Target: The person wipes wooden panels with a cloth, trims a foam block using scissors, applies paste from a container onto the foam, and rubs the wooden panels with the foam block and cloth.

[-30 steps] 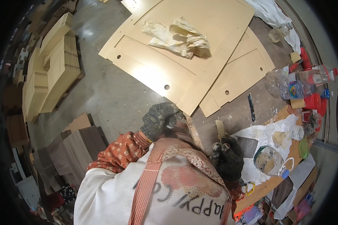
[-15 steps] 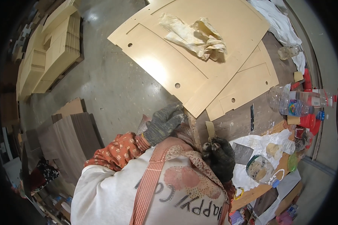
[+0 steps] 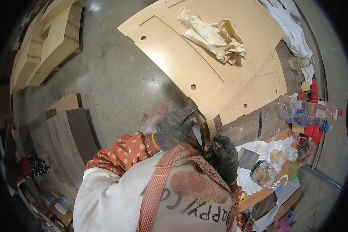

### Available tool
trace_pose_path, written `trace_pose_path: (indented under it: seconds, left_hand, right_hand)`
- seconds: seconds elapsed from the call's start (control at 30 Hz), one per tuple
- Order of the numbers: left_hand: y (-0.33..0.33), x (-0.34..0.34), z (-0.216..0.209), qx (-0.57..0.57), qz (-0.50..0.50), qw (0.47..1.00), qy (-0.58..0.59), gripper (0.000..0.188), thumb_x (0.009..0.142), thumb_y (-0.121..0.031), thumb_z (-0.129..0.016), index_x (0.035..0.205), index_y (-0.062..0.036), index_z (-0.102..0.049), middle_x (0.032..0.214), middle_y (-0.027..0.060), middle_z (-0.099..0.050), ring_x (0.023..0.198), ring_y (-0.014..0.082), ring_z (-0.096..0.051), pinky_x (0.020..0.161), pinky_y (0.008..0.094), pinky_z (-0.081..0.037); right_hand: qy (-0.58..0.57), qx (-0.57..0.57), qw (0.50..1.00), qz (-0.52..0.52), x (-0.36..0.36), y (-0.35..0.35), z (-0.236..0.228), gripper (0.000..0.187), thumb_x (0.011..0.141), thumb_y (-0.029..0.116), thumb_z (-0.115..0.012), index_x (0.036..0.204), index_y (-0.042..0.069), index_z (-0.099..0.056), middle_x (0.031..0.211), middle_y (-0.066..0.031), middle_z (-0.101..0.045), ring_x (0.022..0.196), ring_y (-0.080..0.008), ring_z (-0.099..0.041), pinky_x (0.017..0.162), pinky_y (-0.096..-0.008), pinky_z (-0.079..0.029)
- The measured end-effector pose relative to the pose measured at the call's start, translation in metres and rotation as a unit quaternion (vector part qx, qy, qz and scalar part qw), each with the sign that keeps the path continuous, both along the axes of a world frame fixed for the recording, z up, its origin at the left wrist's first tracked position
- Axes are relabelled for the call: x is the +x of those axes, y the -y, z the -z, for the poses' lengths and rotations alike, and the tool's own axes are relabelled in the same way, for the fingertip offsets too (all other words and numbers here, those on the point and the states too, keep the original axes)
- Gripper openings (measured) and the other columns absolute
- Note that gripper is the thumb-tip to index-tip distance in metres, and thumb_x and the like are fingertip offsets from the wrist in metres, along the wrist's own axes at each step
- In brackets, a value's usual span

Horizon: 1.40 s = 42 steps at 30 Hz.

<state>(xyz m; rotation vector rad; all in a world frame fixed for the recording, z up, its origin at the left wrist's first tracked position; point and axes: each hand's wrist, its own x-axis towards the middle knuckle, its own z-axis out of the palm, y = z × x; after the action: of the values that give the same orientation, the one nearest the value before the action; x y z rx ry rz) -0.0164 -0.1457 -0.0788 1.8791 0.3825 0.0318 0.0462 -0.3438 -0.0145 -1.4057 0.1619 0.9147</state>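
Observation:
A cream board (image 3: 205, 73) with round holes and recessed lines lies on the worktable (image 3: 255, 125), its near corner pointing at me. My left hand (image 3: 176, 127), in a dark grey glove, has its fingers stretched towards that corner, with the fingertips at the board's edge. My right hand (image 3: 225, 156), in a black glove, is closed on a thin, flat, pale strip (image 3: 211, 127) that sticks up beside the corner. A second cream board (image 3: 255, 91) lies partly under the first. On the upper board rests a crumpled, stained cloth (image 3: 214, 34).
Clear bottles (image 3: 297, 110) and a large jar (image 3: 263, 174) stand at the right, near white paper (image 3: 247, 185) and a grey square (image 3: 248, 158). Stacks of brown boards (image 3: 62, 143) and cream boards (image 3: 50, 46) sit on the left. A black strip (image 3: 260, 123) lies on the table.
My left hand has moved right along the board's edge, its fingers now straighter. The right hand and the pale strip have shifted slightly left, closer to the corner. The whole view has shifted a little.

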Motion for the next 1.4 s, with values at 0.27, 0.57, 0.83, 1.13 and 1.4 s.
trace_pose_path:
  seconds: [0.27, 0.57, 0.83, 1.13, 1.4]
  left_hand:
    - [0.000, 0.002, -0.017, 0.022, 0.032, 0.997, 0.059, 0.027, 0.092, -0.014, -0.049, 0.113, -0.0002, -0.058, 0.109, 0.0163, -0.060, 0.101, 0.0293, -0.058, 0.086, 0.0351, -0.049]
    - [-0.002, -0.005, 0.009, -0.050, -0.052, 0.985, 0.159, 0.037, 0.089, -0.016, -0.057, 0.123, -0.0004, -0.050, 0.112, 0.0163, -0.059, 0.100, 0.0243, -0.060, 0.087, 0.0336, -0.048]
    - [-0.045, 0.008, 0.001, 0.101, -0.235, 0.938, 0.233, 0.043, 0.084, -0.013, -0.065, 0.123, 0.0005, -0.050, 0.115, 0.0168, -0.059, 0.100, 0.0244, -0.061, 0.082, 0.0316, -0.051]
    - [-0.055, 0.017, 0.027, 0.187, -0.119, 0.973, 0.068, 0.068, 0.086, -0.034, -0.060, 0.139, -0.0017, -0.032, 0.136, 0.0176, -0.044, 0.123, 0.0305, -0.045, 0.103, 0.0378, -0.036]
    - [-0.057, 0.025, -0.043, 0.227, -0.049, 0.971, -0.048, 0.061, 0.088, -0.019, -0.055, 0.142, -0.0069, -0.029, 0.125, 0.0176, -0.052, 0.108, 0.0285, -0.055, 0.088, 0.0365, -0.046]
  right_hand:
    - [0.170, -0.036, 0.984, -0.043, -0.004, 0.009, 0.011, 0.023, 0.090, 0.012, -0.051, 0.106, -0.004, -0.054, 0.078, -0.0095, -0.064, 0.064, -0.0148, -0.058, 0.057, -0.0276, -0.049]
    - [0.353, -0.129, 0.923, -0.080, -0.010, 0.027, 0.015, 0.010, 0.086, 0.004, -0.054, 0.094, -0.001, -0.058, 0.087, -0.0140, -0.060, 0.069, -0.0259, -0.061, 0.060, -0.0369, -0.049]
    - [0.119, 0.059, 0.983, 0.128, -0.013, 0.044, 0.026, 0.013, 0.088, 0.010, -0.053, 0.090, -0.001, -0.060, 0.079, -0.0056, -0.060, 0.062, -0.0111, -0.055, 0.052, -0.0238, -0.042]
    - [0.278, -0.069, 0.957, -0.041, 0.014, 0.006, 0.038, 0.013, 0.088, 0.010, -0.052, 0.092, 0.000, -0.060, 0.084, -0.0071, -0.060, 0.068, -0.0144, -0.055, 0.057, -0.0270, -0.043]
    - [0.341, -0.069, 0.928, -0.134, 0.035, -0.034, 0.034, 0.013, 0.089, 0.011, -0.052, 0.095, 0.001, -0.059, 0.088, -0.0084, -0.060, 0.072, -0.0173, -0.055, 0.061, -0.0299, -0.043]
